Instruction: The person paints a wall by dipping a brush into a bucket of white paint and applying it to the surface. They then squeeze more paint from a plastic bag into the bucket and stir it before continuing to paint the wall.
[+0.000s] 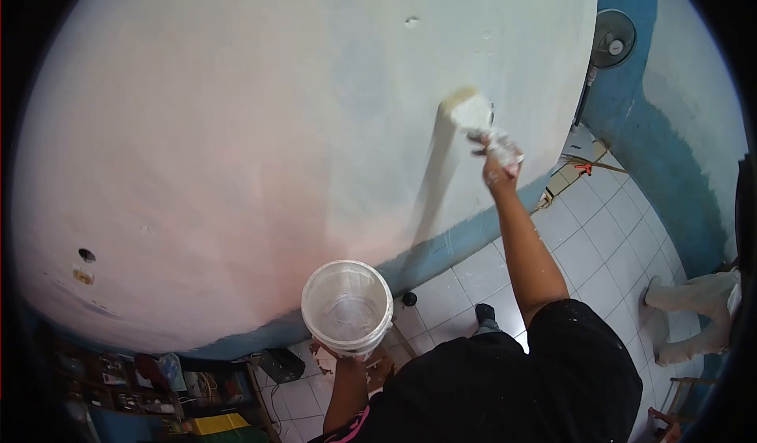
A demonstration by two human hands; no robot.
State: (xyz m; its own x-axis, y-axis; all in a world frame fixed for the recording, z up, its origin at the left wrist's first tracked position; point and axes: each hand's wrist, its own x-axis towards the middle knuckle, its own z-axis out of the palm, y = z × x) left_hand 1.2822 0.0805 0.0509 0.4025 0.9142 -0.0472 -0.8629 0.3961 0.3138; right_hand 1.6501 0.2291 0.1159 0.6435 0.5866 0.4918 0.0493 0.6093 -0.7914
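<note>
My right hand [499,163] is raised against the pale wall [276,128] and grips a paint-caked brush [473,113], whose bristles press on the wall at the top of a fresh wet vertical stripe [438,175]. Lower down, my left hand [356,364] holds a white plastic bucket [347,305] from below. The bucket is open at the top and looks almost empty, with a thin film of white paint inside. Both of my arms are bare below black sleeves.
A blue band [441,246] runs along the wall's base above a white tiled floor [599,230]. A fan [613,41] hangs on the blue side wall. Another person's legs in white trousers [694,309] stand at right. Shelves with clutter [150,380] lie lower left.
</note>
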